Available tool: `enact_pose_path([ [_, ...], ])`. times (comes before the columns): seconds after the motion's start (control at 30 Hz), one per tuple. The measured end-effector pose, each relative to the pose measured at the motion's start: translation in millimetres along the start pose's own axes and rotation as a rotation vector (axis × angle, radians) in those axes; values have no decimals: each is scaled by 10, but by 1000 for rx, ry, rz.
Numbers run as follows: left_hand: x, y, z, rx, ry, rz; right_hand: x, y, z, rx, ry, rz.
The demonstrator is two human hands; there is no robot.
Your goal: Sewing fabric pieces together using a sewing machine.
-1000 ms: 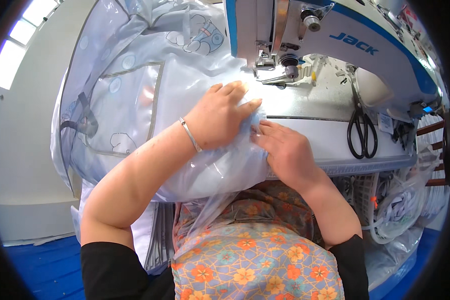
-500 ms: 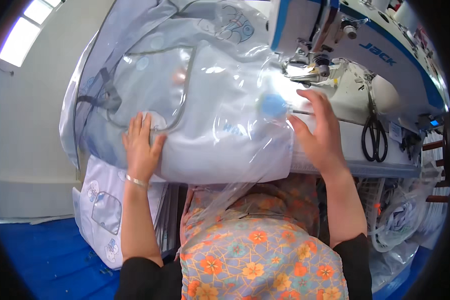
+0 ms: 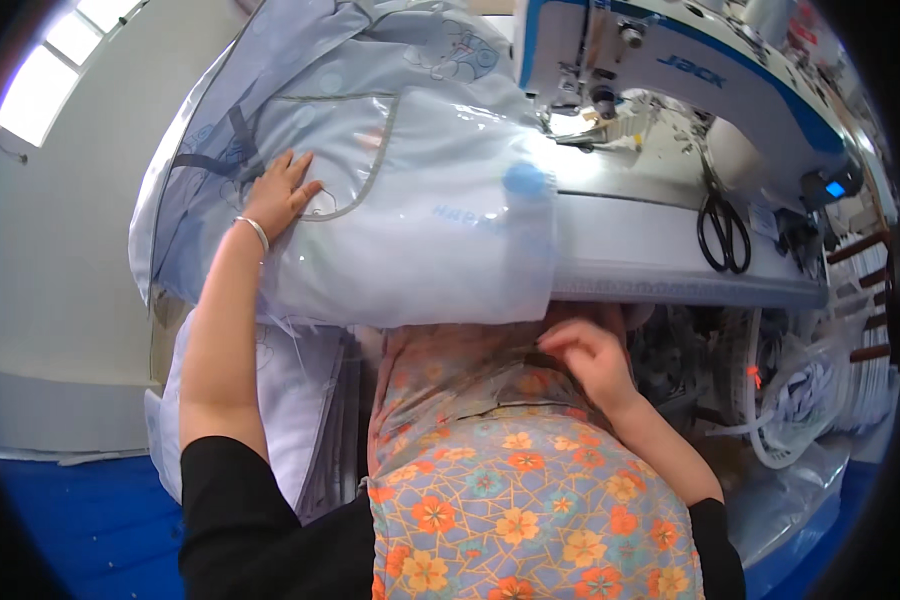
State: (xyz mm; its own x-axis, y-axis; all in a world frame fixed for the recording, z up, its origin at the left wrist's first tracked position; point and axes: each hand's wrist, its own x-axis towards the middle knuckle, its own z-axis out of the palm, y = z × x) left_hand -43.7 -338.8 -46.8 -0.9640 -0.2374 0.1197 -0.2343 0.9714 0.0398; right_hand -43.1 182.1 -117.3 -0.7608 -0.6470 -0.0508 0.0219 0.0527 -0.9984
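Note:
A white and pale blue printed piece with a clear plastic layer (image 3: 420, 270) lies over the sewing table, its right edge close to the needle area of the sewing machine (image 3: 660, 70). My left hand (image 3: 282, 195) rests on it with spread fingers, by the lower left of a grey-edged clear pocket (image 3: 345, 140). Dark straps (image 3: 232, 150) lie just beyond that hand. My right hand (image 3: 592, 362) is over my flowered apron (image 3: 510, 480), below the table's front edge. Its fingers are curled in; what they hold, if anything, is too faint to make out.
Black-handled scissors (image 3: 722, 230) lie on the table to the right. Under the table's left end hangs a stack of white printed pieces (image 3: 260, 420). At lower right stands a white basket (image 3: 755, 380) beside clear plastic bags (image 3: 800, 500). A wall (image 3: 70, 300) stands at the left.
My right hand has come down from beside the needle area to my lap, its fingers curling. My left hand has slid up and slightly left over the pocket.

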Motion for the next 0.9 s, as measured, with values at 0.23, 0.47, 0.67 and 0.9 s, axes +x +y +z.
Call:
enact_pose_path([
  [0.23,67,2448,-455,-420,144,285,409,94,372,52,-112,87],
  [0.47,-239,2780,254,-118,105,326,-103,-300,262,467,-206,402],
  [0.67,-203,2640,224,-134,94,426,94,-437,24,-321,174,-454],
  [0.9,-85,2487,152,-180,136,621,421,-598,9,-952,217,-745],
])
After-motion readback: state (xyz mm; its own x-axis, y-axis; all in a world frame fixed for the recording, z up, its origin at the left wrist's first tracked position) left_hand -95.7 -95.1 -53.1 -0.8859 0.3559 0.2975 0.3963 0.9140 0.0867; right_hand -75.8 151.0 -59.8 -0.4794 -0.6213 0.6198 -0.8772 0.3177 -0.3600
